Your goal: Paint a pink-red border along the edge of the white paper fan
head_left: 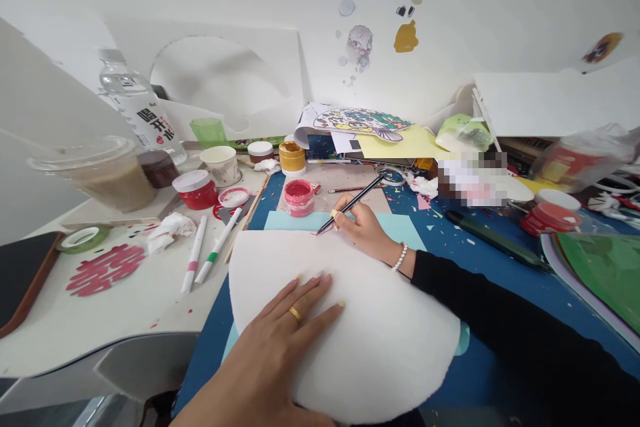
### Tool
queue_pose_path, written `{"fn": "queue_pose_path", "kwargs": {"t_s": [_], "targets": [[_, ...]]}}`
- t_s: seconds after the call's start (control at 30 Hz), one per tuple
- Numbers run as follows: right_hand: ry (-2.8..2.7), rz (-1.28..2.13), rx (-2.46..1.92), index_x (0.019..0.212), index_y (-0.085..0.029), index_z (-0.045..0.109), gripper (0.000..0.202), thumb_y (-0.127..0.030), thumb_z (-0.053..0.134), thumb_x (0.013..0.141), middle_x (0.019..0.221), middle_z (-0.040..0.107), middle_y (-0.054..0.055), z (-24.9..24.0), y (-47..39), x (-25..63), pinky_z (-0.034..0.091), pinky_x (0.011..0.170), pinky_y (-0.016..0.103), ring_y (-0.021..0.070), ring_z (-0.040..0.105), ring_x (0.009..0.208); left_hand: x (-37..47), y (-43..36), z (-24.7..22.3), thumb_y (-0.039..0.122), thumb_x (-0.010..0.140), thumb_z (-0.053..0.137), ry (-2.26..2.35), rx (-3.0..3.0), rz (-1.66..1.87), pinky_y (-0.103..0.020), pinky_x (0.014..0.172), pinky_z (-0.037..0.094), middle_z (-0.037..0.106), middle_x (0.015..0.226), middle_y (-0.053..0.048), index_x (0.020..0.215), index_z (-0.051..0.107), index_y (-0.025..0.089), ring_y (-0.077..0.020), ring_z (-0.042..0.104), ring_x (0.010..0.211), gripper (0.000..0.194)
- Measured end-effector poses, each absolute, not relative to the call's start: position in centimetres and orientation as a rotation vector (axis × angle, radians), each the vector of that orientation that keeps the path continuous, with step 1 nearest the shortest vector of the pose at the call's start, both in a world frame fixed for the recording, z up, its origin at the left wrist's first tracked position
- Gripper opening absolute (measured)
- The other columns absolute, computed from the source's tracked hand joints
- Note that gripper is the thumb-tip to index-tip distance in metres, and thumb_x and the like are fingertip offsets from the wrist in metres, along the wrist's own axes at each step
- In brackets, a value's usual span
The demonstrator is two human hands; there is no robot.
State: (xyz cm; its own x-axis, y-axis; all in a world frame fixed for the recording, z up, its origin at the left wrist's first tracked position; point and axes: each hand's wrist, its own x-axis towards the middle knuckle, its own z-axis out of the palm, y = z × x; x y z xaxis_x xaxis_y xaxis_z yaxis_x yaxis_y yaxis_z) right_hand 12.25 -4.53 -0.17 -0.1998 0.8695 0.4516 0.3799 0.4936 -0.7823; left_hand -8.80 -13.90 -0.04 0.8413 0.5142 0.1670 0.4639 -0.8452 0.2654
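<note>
A large white sheet of paper [380,327] with a rounded outline lies before me, over light blue paper [280,220]. My left hand [290,340] rests flat on it, fingers spread, a gold ring on one finger. With my right hand [363,227], I grip a thin black paintbrush [357,199]. Its tip meets the white sheet near the far edge, where a small red mark [316,233] shows. Just beyond that edge stands an open jar of red paint [299,198].
Left are a lidded drink cup [107,180], a water bottle [143,107], markers [215,257] and a red paper cutout [107,270]. A yellow paint jar [292,157] stands behind. Right lie a dark green cutter [495,240] and green sheets [600,273]. Paper scraps dot the blue mat [530,300].
</note>
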Motion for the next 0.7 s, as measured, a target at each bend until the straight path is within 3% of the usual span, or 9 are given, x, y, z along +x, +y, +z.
{"fn": "queue_pose_path", "kwargs": {"t_s": [0.7], "targets": [[-1.738, 0.633, -1.077, 0.07, -0.02, 0.041, 0.007, -0.019, 0.043, 0.077, 0.058, 0.045, -0.003, -0.02, -4.59, 12.3, 0.036, 0.057, 0.026, 0.0128, 0.044, 0.056, -8.7, -13.88, 0.14, 0.071, 0.061, 0.048, 0.769, 2.795, 0.318, -0.052, 0.101, 0.023, 0.019, 0.142, -0.008, 0.132, 0.028, 0.025, -0.0317, 0.025, 0.125, 0.088]]}}
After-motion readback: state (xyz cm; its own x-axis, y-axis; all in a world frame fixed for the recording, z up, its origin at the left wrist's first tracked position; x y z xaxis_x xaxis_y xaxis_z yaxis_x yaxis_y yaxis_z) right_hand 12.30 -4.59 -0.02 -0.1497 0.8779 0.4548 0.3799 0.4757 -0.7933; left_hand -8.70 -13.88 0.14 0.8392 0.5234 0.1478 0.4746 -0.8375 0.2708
